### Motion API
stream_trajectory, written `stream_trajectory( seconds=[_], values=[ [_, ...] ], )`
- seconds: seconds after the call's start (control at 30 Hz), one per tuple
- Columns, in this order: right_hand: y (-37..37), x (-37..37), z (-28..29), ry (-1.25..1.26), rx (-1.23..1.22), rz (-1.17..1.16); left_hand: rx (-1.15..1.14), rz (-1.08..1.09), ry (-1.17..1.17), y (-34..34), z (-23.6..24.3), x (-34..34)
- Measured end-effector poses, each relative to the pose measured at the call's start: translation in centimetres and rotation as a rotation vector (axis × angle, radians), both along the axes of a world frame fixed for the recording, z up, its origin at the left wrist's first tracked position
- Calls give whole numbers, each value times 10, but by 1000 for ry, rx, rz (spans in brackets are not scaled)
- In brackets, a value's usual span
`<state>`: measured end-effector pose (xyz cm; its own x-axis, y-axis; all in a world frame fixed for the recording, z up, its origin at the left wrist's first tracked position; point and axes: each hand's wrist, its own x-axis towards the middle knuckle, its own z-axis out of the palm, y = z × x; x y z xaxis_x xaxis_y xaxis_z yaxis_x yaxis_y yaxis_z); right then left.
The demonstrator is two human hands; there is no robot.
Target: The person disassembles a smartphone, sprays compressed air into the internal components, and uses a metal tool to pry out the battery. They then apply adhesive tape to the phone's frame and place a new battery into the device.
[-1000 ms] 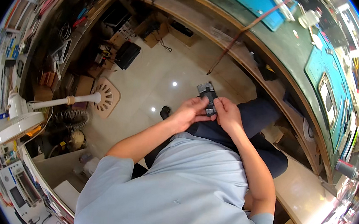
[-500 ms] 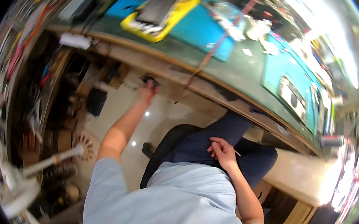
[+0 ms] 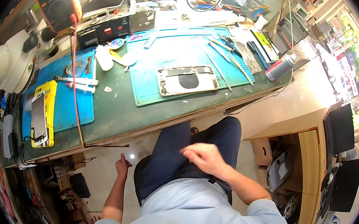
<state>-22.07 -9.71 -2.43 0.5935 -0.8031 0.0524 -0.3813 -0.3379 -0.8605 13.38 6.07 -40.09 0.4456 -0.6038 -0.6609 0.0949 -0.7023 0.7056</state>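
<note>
My left hand (image 3: 123, 165) hangs beside the chair, below the front edge of the workbench, near a dark cable end. Its index finger is stretched out and the thumb stands apart; nothing shows in it. Over my lap is my right hand (image 3: 204, 158), its fingers curled inward; what they hold, if anything, is hidden. On the bench in front lies an opened phone housing (image 3: 187, 81) with a round black patch, resting on a light-blue work mat (image 3: 147, 92). Tweezers (image 3: 220, 51) and a thin pen-like tool (image 3: 220, 72) lie near the housing.
A yellow phone-shaped tray (image 3: 48, 114) holds a dark panel on the left mat. A red cable (image 3: 74, 89) hangs across the bench edge. A spray can (image 3: 281, 66) stands at the right end. Microscope (image 3: 13, 63) at far left; wooden cabinet (image 3: 308, 167) on the right.
My view has swung to the right. My left hand has drawn back toward me, and the dark object at its fingers no longer shows. The thin white stick by my right hand is out of sight.
</note>
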Motion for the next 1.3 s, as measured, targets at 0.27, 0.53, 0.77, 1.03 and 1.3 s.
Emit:
stream_trajectory(
  seconds=[0.27, 0.53, 0.77, 1.03, 1.3],
  values=[
    [-153, -25, 104, 253, -791, -54, -823, -552, -694, -50, 271, -96],
    [-204, -18, 90, 306, -690, 197, -1106, -610, -1163, -179, 444, -107],
    [-208, -50, 93, 294, -544, -162, -732, -731, -1029, -237, 459, -114],
    [-194, -33, 88, 381, -689, -100, -785, -656, -934, -241, 453, -116],
    [-189, -26, 84, 543, -870, -228, -945, -579, -907, -235, 445, -113]
  ],
)
